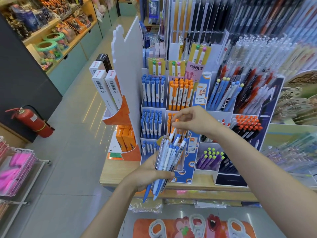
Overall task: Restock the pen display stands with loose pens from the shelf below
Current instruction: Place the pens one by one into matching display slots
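Note:
My left hand [148,172] grips a bundle of loose pens [169,157], mostly blue-and-white, held upright in front of the white tiered pen display stand [153,107]. My right hand [192,121] is above the bundle and pinches the top of one orange-and-white pen [172,133] that sticks out of it. The stand's left column holds blue-capped pens [151,125]. The column beside it holds orange-capped pens [181,93], and my right hand hides part of its middle tier.
The stand sits on a wooden shelf [109,172] with orange boxes [126,140] to its left. More pen racks [247,127] fill the right. Plastic-wrapped packs [145,206] lie on the shelf below. A red fire extinguisher [32,121] and a wire basket [18,170] stand at the left of the tiled aisle.

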{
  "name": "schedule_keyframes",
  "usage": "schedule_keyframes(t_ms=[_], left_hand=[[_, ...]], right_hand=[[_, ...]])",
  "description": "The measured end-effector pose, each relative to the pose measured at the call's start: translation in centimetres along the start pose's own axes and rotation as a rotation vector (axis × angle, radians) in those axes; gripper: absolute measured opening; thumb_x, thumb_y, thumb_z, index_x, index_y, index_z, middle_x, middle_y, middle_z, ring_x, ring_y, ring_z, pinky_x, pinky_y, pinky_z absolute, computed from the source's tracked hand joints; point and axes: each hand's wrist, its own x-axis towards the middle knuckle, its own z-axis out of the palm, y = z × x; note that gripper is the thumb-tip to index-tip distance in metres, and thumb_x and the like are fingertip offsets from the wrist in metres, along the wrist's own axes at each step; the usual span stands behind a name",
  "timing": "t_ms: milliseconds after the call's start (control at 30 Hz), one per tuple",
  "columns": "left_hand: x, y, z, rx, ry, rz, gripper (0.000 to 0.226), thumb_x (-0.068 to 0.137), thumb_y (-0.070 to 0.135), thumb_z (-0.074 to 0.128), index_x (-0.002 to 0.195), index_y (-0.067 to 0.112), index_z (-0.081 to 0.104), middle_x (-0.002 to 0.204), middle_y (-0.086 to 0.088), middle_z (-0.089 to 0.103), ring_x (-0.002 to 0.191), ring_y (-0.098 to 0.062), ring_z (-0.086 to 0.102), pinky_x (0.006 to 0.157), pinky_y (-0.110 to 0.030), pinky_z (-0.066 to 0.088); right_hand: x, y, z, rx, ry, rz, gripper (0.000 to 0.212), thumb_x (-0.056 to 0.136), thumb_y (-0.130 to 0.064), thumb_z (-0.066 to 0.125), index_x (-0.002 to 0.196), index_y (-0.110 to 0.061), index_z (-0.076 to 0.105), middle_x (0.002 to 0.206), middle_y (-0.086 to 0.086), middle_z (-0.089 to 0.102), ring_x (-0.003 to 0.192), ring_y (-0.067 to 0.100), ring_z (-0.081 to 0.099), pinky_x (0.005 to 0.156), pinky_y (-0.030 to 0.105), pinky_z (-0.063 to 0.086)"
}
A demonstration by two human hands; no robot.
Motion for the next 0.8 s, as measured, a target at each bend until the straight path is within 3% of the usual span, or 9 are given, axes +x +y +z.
schedule_keyframes(t_ms=[233, 400, 600, 700, 800], left_hand=[[-0.9, -0.9, -1.3, 0.007, 0.124, -0.03, 0.062, 0.074, 0.003, 0.079, 0.13, 0.01, 0.052, 0.089, -0.004, 0.071, 0.078, -0.019, 0.068, 0.074, -0.034, 0.054], [-0.4, -0.3, -1.5, -0.048, 0.25, 0.009, 0.052, 0.084, -0.009, 0.071, 0.126, 0.015, 0.052, 0.082, 0.009, 0.073, 0.073, -0.008, 0.069, 0.069, -0.023, 0.053], [0.1, -0.4, -1.3, -0.017, 0.291, 0.009, 0.06, 0.085, -0.006, 0.072, 0.136, 0.012, 0.048, 0.09, 0.007, 0.07, 0.077, -0.007, 0.068, 0.072, -0.023, 0.054], [-0.1, -0.7, -1.3, -0.016, 0.298, 0.002, 0.059, 0.085, -0.006, 0.072, 0.135, 0.013, 0.048, 0.09, 0.006, 0.068, 0.077, -0.008, 0.067, 0.073, -0.024, 0.054], [-0.2, -1.1, -1.5, -0.019, 0.295, -0.002, 0.063, 0.085, -0.005, 0.073, 0.138, 0.015, 0.046, 0.091, 0.007, 0.068, 0.079, -0.009, 0.067, 0.078, -0.026, 0.055]], right_hand=[[-3.1, 0.1, -7.0, 0.003, 0.387, -0.072, 0.021, 0.082, -0.016, 0.076, 0.102, -0.024, 0.073, 0.096, 0.001, 0.073, 0.088, 0.013, 0.072, 0.086, 0.026, 0.054], [-3.9, 4.6, -1.8, -0.187, 0.313, -0.012, 0.018, 0.082, -0.018, 0.077, 0.099, -0.026, 0.072, 0.091, -0.01, 0.071, 0.086, 0.001, 0.067, 0.082, 0.016, 0.052], [-2.5, 10.2, 5.2, -0.261, 0.39, -0.068, 0.014, 0.087, -0.013, 0.073, 0.101, -0.015, 0.073, 0.083, -0.009, 0.066, 0.079, 0.0, 0.062, 0.076, 0.002, 0.047], [-2.0, 11.6, 6.5, -0.311, 0.381, -0.106, 0.015, 0.088, -0.01, 0.071, 0.102, -0.014, 0.073, 0.083, -0.008, 0.064, 0.079, 0.006, 0.063, 0.083, 0.02, 0.055], [-1.8, 12.5, 7.2, -0.349, 0.365, -0.142, 0.016, 0.088, -0.007, 0.07, 0.103, -0.014, 0.073, 0.085, -0.009, 0.064, 0.079, 0.005, 0.061, 0.084, 0.024, 0.056]])
